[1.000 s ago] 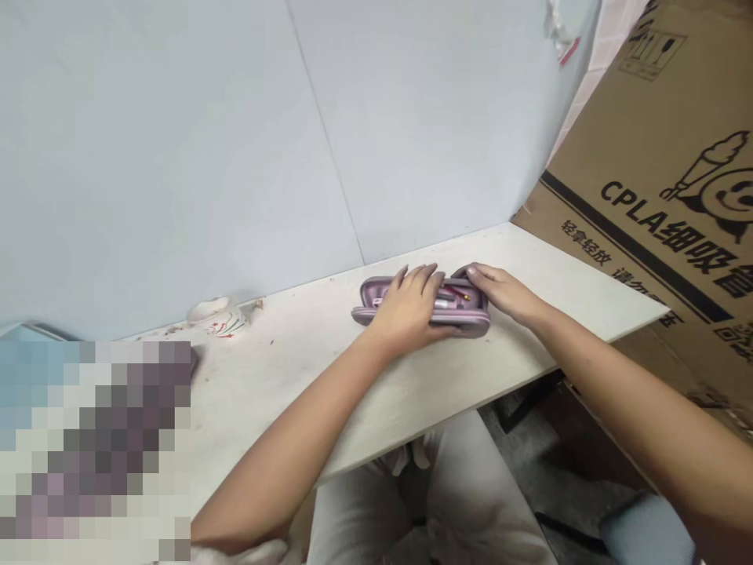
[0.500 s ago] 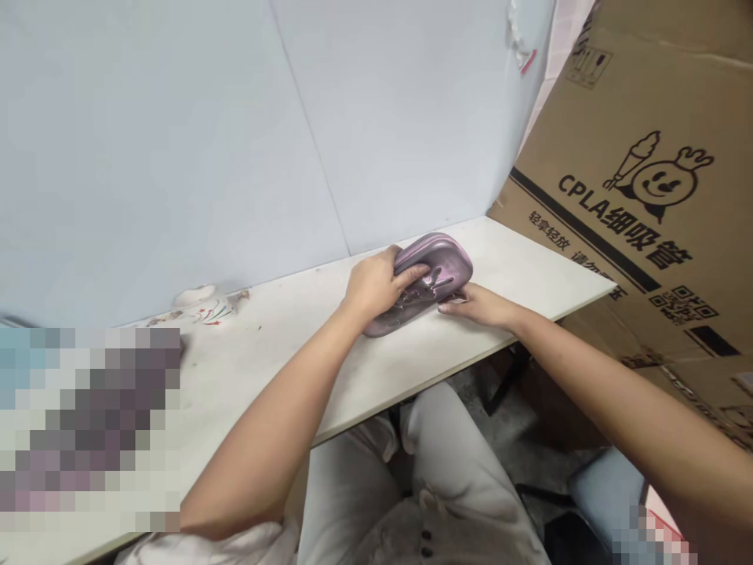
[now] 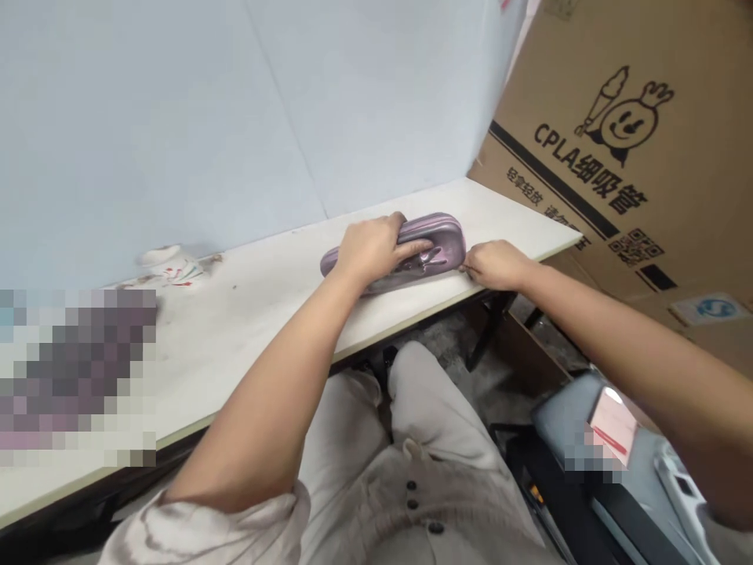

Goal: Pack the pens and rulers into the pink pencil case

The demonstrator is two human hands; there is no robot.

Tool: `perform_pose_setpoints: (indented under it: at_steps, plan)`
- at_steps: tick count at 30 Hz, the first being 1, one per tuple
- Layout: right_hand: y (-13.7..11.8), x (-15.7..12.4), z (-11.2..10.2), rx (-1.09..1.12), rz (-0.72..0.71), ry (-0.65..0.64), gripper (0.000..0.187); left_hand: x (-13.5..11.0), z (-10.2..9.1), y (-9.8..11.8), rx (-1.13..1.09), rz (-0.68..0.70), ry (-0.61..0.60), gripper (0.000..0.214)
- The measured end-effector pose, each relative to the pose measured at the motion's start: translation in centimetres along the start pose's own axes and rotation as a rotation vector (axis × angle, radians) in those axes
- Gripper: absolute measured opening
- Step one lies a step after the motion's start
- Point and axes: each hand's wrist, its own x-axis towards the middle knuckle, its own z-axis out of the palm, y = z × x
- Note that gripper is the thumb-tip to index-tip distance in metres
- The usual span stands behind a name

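A shiny purple zip case, shaped like a pencil case (image 3: 444,235), stands tilted on its side on the white table (image 3: 282,275). It has a pink seam and a raised design on its front. My left hand (image 3: 376,247) is wrapped over its top, thumb across the front and fingers hidden behind. At the case's right end, my right hand (image 3: 494,263) is closed with its fingertips pinched against the lower corner. Whatever sits between those fingertips is too small to make out.
A white cup-like item with red marks (image 3: 173,265) lies by the wall at the left. Nearer stands a blurred-out dark purple object (image 3: 76,369). A large cardboard box (image 3: 588,118) leans at the right, and a grey chair (image 3: 565,408) holds a pink packet (image 3: 615,424).
The case has been lowered and turned more level and upright on the table. My right hand has moved from beneath it to its right end and closed. The view has shifted down and right.
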Motion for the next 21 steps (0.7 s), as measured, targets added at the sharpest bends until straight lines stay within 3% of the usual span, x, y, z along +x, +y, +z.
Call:
perform_pose_setpoints:
  at_steps: [4, 9, 11, 14, 16, 21]
  plan:
    - [3.5, -2.4, -0.8, -0.252, 0.008, -0.039, 0.025, 2.0, 1.6, 2.6, -0.018, 0.128, -0.041, 0.061]
    - [6.2, -2.6, -3.9, -0.330, -0.032, 0.013, 0.026, 3.9, 2.9, 4.1, -0.014, 0.200, -0.088, 0.058]
    - [6.8, -1.3, -5.6, -0.364, -0.103, 0.021, 0.032, 4.1, 3.0, 4.1, -0.023, 0.204, -0.075, 0.058]
    - [7.0, 2.1, -7.2, -0.368, -0.194, 0.036, 0.066, 4.1, 3.2, 4.0, -0.058, 0.185, -0.047, 0.058]
    - [6.4, 5.0, -7.3, -0.320, -0.211, 0.057, 0.079, 4.0, 3.4, 3.9, -0.103, 0.163, -0.032, 0.056]
    - [3.3, 9.6, -6.0, -0.295, -0.196, -0.017, 0.060, 3.9, 3.9, 3.5, -0.143, 0.052, 0.025, 0.054]
